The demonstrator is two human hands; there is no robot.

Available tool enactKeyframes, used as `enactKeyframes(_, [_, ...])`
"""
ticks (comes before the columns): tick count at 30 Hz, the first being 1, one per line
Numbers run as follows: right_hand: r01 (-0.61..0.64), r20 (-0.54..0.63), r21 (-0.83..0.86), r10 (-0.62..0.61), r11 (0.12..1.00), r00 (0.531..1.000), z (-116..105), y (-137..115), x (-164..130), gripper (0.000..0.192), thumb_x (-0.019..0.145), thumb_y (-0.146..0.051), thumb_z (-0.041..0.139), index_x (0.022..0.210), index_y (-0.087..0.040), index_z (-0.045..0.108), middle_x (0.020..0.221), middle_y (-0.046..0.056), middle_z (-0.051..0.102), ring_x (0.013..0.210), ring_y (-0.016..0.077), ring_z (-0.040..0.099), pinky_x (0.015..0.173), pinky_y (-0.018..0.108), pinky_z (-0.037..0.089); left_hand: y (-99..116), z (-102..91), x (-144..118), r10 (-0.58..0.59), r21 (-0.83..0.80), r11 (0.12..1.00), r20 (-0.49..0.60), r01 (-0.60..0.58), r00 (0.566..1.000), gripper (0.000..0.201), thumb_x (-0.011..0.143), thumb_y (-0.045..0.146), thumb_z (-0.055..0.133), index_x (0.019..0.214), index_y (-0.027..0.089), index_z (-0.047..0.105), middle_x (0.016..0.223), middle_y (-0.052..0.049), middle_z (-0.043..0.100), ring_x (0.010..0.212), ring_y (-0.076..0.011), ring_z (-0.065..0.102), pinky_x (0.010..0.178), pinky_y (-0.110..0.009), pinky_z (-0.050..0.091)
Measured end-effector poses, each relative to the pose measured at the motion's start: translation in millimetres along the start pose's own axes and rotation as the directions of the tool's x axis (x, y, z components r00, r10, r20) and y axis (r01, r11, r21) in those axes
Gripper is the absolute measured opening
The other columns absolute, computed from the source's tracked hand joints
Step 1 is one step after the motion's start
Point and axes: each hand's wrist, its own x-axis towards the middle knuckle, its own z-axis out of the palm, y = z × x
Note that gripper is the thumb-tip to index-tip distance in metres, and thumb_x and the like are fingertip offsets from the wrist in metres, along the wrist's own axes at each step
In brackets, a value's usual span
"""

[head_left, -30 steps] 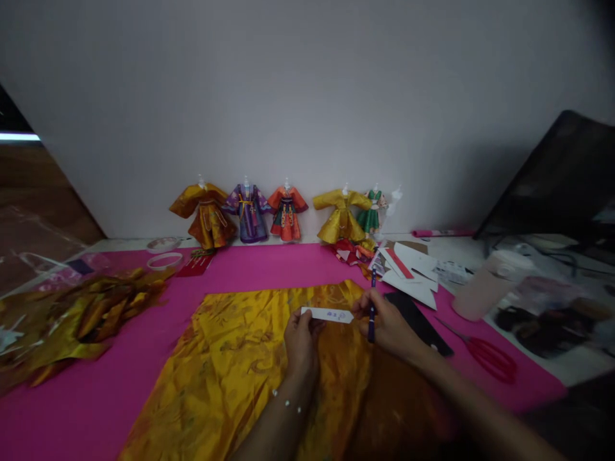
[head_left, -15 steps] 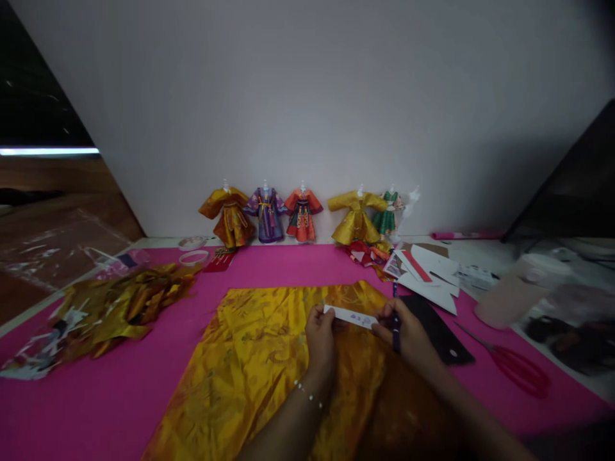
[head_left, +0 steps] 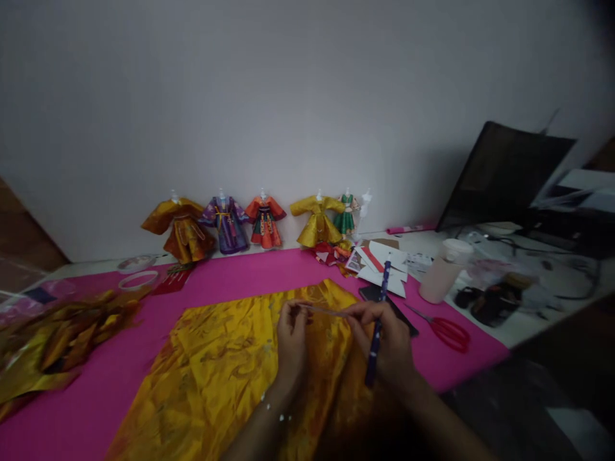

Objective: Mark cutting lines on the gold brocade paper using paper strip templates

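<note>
A shiny yellow fabric sheet [head_left: 221,365] lies spread on the pink mat [head_left: 91,403]. Above it my left hand [head_left: 289,338] and my right hand [head_left: 384,342] pinch the two ends of a narrow white paper strip [head_left: 323,310], seen nearly edge-on. My right hand also grips a dark blue pen [head_left: 377,333] that points up and away from me.
Several small doll dresses [head_left: 262,221] stand along the wall. Crumpled gold scraps [head_left: 52,339] lie at the left. White and red card pieces [head_left: 382,262], a dark flat piece [head_left: 369,293], red scissors [head_left: 444,330], a pale cup [head_left: 442,278] and a black screen [head_left: 504,176] are at the right.
The view swung right and lower. The paper strip has tilted from flat-facing to nearly edge-on between my hands, and the pen now stands up more steeply.
</note>
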Motion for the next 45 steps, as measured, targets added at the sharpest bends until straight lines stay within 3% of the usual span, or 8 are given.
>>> enactKeyframes(4, [0.282, 0.145, -0.021, -0.276, 0.959, 0.950, 4.1, -22.0, -7.1, 0.025, 0.085, -0.003, 0.058, 0.088, -0.026, 0.049, 0.093, 0.003, 0.075, 0.086, 0.0179, 0.073, 0.074, 0.030, 0.057, 13.0, 6.3, 4.6, -0.067, -0.024, 0.997, 0.011, 0.067, 0.998, 0.015, 0.090, 0.029, 0.066, 0.097, 0.016, 0.064, 0.097, -0.002, 0.067, 0.078, -0.0143, 0.063, 0.070, -0.032, 0.054])
enactKeyframes(11, [0.303, 0.186, 0.034, -0.304, 0.952, 0.934, 18.0, -28.0, -19.3, 0.023, 0.083, -0.004, 0.055, 0.090, -0.025, 0.051, 0.092, 0.006, 0.076, 0.083, 0.0203, 0.074, 0.070, 0.033, 0.059, 25.5, 7.1, 9.9, -0.236, -0.104, 0.966, 0.016, 0.236, 0.972, 0.014, 0.092, 0.028, 0.064, 0.098, 0.015, 0.063, 0.093, -0.001, 0.068, 0.072, -0.0124, 0.063, 0.066, -0.030, 0.055])
enactKeyframes(20, [0.059, 0.074, -0.041, -0.056, 0.997, 0.996, 4.7, -9.5, -18.5, 0.017, 0.087, -0.010, 0.058, 0.084, -0.026, 0.053, 0.092, 0.002, 0.075, 0.084, 0.0188, 0.074, 0.074, 0.031, 0.057, 40.6, 3.7, 3.4, -0.393, -0.142, 0.906, 0.063, 0.398, 0.917, 0.026, 0.092, 0.025, 0.065, 0.116, 0.016, 0.061, 0.109, -0.006, 0.070, 0.088, -0.0175, 0.069, 0.079, -0.037, 0.057])
enactKeyframes(26, [-0.220, 0.039, -0.067, 0.222, 0.973, 0.974, -8.8, 6.4, -9.6, 0.011, 0.088, -0.029, 0.062, 0.081, -0.025, 0.053, 0.086, 0.006, 0.074, 0.079, 0.0214, 0.071, 0.070, 0.032, 0.055, 57.4, -10.7, 16.2, -0.373, -0.093, 0.925, -0.031, 0.368, 0.928, 0.028, 0.093, 0.030, 0.064, 0.117, 0.017, 0.062, 0.116, -0.007, 0.067, 0.098, -0.0200, 0.066, 0.086, -0.042, 0.056])
enactKeyframes(32, [-0.520, 0.182, -0.038, 0.517, 0.853, 0.836, -16.2, 22.2, -16.4, 0.025, 0.084, -0.047, 0.065, 0.089, -0.024, 0.056, 0.071, 0.004, 0.071, 0.063, 0.0230, 0.068, 0.060, 0.033, 0.052, 104.5, -54.7, 27.5, -0.225, 0.022, 0.974, -0.066, 0.227, 0.972, 0.027, 0.091, 0.026, 0.063, 0.116, 0.017, 0.061, 0.120, -0.007, 0.068, 0.106, -0.0214, 0.066, 0.095, -0.044, 0.051])
enactKeyframes(35, [-0.520, 0.205, -0.051, 0.518, 0.853, 0.830, -16.9, 20.5, -18.3, 0.029, 0.080, -0.050, 0.069, 0.085, -0.023, 0.058, 0.067, 0.002, 0.068, 0.061, 0.0221, 0.066, 0.058, 0.031, 0.050, 118.4, -90.7, 24.3, -0.111, 0.130, 0.983, -0.124, 0.127, 0.986, 0.031, 0.088, 0.025, 0.062, 0.118, 0.017, 0.058, 0.117, -0.007, 0.069, 0.101, -0.0202, 0.068, 0.096, -0.042, 0.050])
enactKeyframes(41, [-0.463, 0.225, 0.024, 0.446, 0.886, 0.866, -15.1, 2.3, -16.0, 0.034, 0.075, -0.052, 0.075, 0.079, -0.022, 0.060, 0.068, 0.000, 0.062, 0.062, 0.0188, 0.060, 0.060, 0.030, 0.047, 102.1, -163.1, -13.1, 0.045, 0.450, 0.892, -0.174, 0.039, 0.984, 0.033, 0.078, 0.037, 0.069, 0.104, 0.017, 0.062, 0.099, -0.006, 0.071, 0.097, -0.0242, 0.067, 0.097, -0.048, 0.048])
enactKeyframes(45, [-0.475, 0.306, 0.073, 0.434, 0.877, 0.847, -14.7, -10.4, -13.5, 0.034, 0.071, -0.050, 0.077, 0.076, -0.021, 0.060, 0.066, -0.001, 0.060, 0.060, 0.0172, 0.057, 0.058, 0.029, 0.046, 90.9, -191.8, -61.4, 0.081, 0.636, 0.771, -0.111, 0.008, 0.991, 0.032, 0.069, 0.043, 0.069, 0.092, 0.020, 0.069, 0.102, -0.010, 0.073, 0.105, -0.0331, 0.066, 0.103, -0.056, 0.043])
